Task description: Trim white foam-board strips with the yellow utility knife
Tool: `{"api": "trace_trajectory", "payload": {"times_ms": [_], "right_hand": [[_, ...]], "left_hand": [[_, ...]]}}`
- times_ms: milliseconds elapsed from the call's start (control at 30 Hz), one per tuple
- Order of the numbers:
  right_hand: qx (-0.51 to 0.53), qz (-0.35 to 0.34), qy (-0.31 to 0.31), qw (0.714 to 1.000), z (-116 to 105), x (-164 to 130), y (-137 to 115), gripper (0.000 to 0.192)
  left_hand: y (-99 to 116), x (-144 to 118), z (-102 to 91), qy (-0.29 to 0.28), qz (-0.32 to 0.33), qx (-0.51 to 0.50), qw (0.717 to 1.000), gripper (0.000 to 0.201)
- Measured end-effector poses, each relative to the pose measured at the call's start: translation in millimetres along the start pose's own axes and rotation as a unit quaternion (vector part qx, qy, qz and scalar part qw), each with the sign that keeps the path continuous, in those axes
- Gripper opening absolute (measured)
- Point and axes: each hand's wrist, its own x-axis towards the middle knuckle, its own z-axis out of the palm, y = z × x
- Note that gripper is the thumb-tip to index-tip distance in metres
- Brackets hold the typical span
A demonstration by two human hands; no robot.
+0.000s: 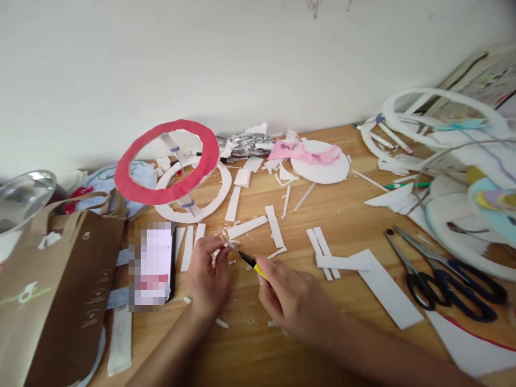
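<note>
In my right hand (300,295) is a yellow and black utility knife (250,262), its handle gripped between thumb and fingers. The blade points up and to the left and reaches the fingertips of my left hand (209,274). Those left fingers are pinched together, but whatever is between them is too small to make out. Just beyond the blade lie a white strip (248,227) and another white strip (274,227), with small white scraps around them. More narrow white strips (187,248) rest left of my left hand.
A phone (172,263) and brown paper bag (60,290) are at left. Behind stand a red ring (207,156) and a white ring (226,185). To the right lie two pairs of scissors (423,285), a white L-shaped piece (387,293) and several white rings (439,92).
</note>
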Motion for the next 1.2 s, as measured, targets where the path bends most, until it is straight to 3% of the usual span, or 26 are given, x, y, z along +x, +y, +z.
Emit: {"api": "trace_trajectory", "payload": {"times_ms": [567,767,1200], "right_hand": [[-0.132,0.127,-0.087,0.979,-32,7,-43,0.041],[-0.111,0.167,-0.122,0.972,-38,14,-50,0.04],[-0.091,0.199,-0.123,0.968,-39,14,-56,0.038]], "left_hand": [[12,2,-1.0,-0.009,0.053,0.024,0.998,0.016],[15,3,-2.1,-0.008,0.053,0.023,0.998,0.014],[19,2,-2.4,-0.037,0.026,0.04,0.998,0.01]]}}
